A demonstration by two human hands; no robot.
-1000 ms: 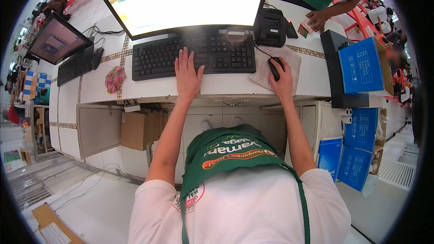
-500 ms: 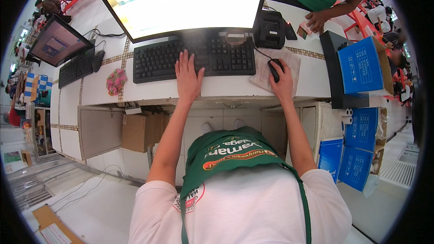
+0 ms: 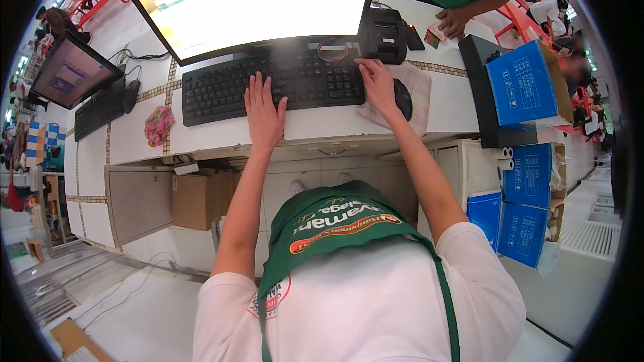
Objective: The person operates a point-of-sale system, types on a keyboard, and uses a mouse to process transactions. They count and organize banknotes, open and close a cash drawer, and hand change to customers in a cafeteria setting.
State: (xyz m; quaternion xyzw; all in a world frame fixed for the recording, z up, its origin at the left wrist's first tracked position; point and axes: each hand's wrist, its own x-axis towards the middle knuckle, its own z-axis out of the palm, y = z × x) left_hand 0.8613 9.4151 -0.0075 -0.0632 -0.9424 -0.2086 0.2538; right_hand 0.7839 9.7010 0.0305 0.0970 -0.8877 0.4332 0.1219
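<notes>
My left hand point(image 3: 265, 117) lies flat at the front edge of the black keyboard point(image 3: 221, 88), its fingers stretched over the keys and slightly apart. My right hand point(image 3: 380, 88) is at the keyboard's right end, fingertips reaching onto the number keys; it grips nothing. Just right of that hand, the black mouse point(image 3: 403, 99) sits free on a pale checked cloth point(image 3: 420, 87). Behind the keyboard stands a large monitor point(image 3: 255, 10) with a bright, washed-out screen. A thin ring-shaped thing point(image 3: 333, 50) shows at the keyboard's back edge.
A black boxy device point(image 3: 386, 35) stands beside the monitor. Across the counter, a person in green rests a hand point(image 3: 453, 21) by a small card. Blue boxes point(image 3: 523, 84) line the right side. A pink patterned cloth point(image 3: 159, 126) and a second monitor point(image 3: 75, 74) are leftward.
My right hand has let go of the mouse and moved left onto the keyboard's number keys. My left hand stays on the keyboard. The whole view has shifted slightly.
</notes>
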